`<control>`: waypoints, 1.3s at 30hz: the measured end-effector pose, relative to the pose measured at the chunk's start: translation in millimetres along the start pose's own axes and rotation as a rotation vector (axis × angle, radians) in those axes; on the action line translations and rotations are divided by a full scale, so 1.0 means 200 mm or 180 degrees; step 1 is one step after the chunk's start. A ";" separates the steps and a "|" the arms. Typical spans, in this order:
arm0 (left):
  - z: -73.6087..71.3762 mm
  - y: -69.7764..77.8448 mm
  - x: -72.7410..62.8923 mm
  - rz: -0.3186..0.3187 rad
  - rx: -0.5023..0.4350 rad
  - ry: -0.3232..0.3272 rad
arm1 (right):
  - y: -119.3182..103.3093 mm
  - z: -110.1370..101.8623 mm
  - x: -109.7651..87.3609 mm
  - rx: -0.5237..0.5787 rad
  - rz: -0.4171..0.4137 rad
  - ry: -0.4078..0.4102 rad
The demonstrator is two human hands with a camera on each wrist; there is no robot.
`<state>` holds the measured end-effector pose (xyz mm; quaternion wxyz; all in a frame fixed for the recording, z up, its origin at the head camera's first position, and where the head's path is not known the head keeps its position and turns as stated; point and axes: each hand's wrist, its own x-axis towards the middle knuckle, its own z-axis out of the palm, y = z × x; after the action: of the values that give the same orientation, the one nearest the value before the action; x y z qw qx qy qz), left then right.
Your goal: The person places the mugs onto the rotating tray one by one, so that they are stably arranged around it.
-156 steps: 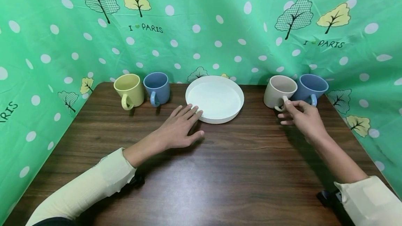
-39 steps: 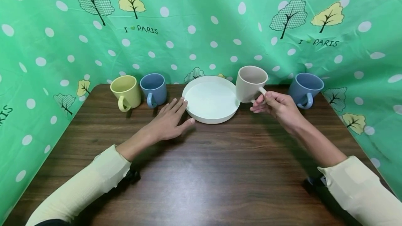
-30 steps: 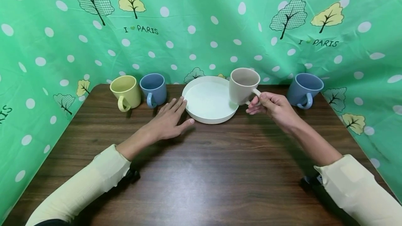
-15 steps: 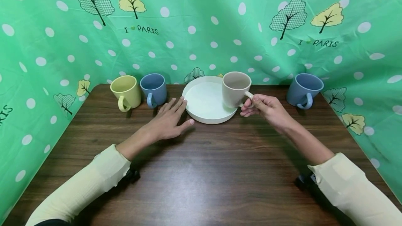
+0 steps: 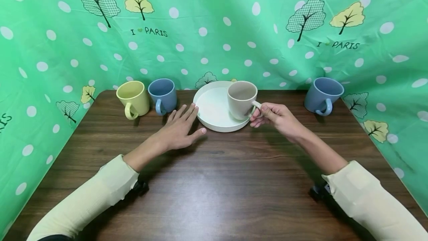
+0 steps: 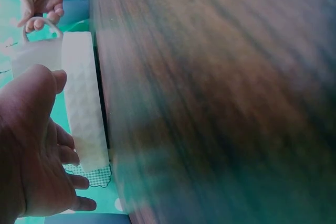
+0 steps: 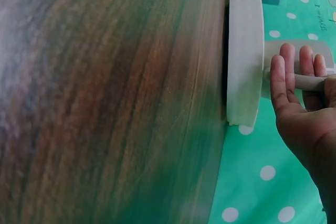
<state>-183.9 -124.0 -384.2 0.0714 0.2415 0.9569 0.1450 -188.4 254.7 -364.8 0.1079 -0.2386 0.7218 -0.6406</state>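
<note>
My right hand pinches the handle of a light grey mug between thumb and fingers. Upright, the mug stands within the right side of a round white tray; whether its base touches the tray floor cannot be told. In the right wrist view the handle is between thumb and fingers, and the tray wall hides the mug's bottom. My left hand lies with fingers spread and straight at the tray's left rim, fingertips at or against it. The left wrist view has these fingers close beside the tray wall.
A yellow mug and a blue mug stand left of the tray. Another blue mug stands at the far right. All are on a dark wooden table, with a green patterned cloth behind.
My right hand took the grey mug from beside the right blue mug, carried it left and lowered it over the tray's right part. My left hand shifted slightly left at the rim.
</note>
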 end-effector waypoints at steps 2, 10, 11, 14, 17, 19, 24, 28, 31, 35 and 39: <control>0.00 0.00 0.00 0.0001 -0.0005 0.0004 | 0.00 0.01 0.00 -0.0050 0.0043 -0.0029; 0.00 0.01 0.00 0.0008 0.0012 0.0015 | 0.03 0.03 0.03 -0.0103 0.0070 -0.0190; 0.00 0.01 0.00 0.0008 0.0015 0.0017 | 0.03 0.03 0.03 -0.0101 0.0070 -0.0210; 0.00 0.01 0.00 0.0009 0.0017 0.0021 | 0.03 0.03 0.04 -0.0124 0.0101 -0.0257; 0.00 0.01 0.00 0.0010 0.0022 0.0026 | 0.03 0.03 0.05 -0.0122 0.0136 -0.0313; 0.00 0.01 0.00 0.0006 0.0024 0.0026 | 0.04 0.03 0.05 -0.0107 0.0149 -0.0373; 0.00 0.01 0.00 0.0001 0.0032 0.0032 | 0.04 0.01 0.07 -0.0121 0.0141 -0.0567; 0.00 0.01 0.00 0.0001 0.0027 0.0038 | 0.04 -0.01 0.09 -0.0156 0.0177 -0.0714; 0.00 0.01 0.01 0.0003 0.0026 0.0042 | 0.04 -0.03 0.10 -0.0160 0.0226 -0.0804; 0.00 0.01 0.00 0.0004 0.0023 0.0043 | 0.04 -0.04 0.12 -0.0145 0.0321 -0.0848; 0.00 0.01 0.00 -0.0002 0.0007 0.0043 | 0.02 -0.05 0.12 -0.0205 0.0404 -0.0728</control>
<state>-183.2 -122.4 -382.6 0.0648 0.2403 0.9575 0.1455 -214.7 252.3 -363.5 0.2222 -0.2672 0.7386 -0.5777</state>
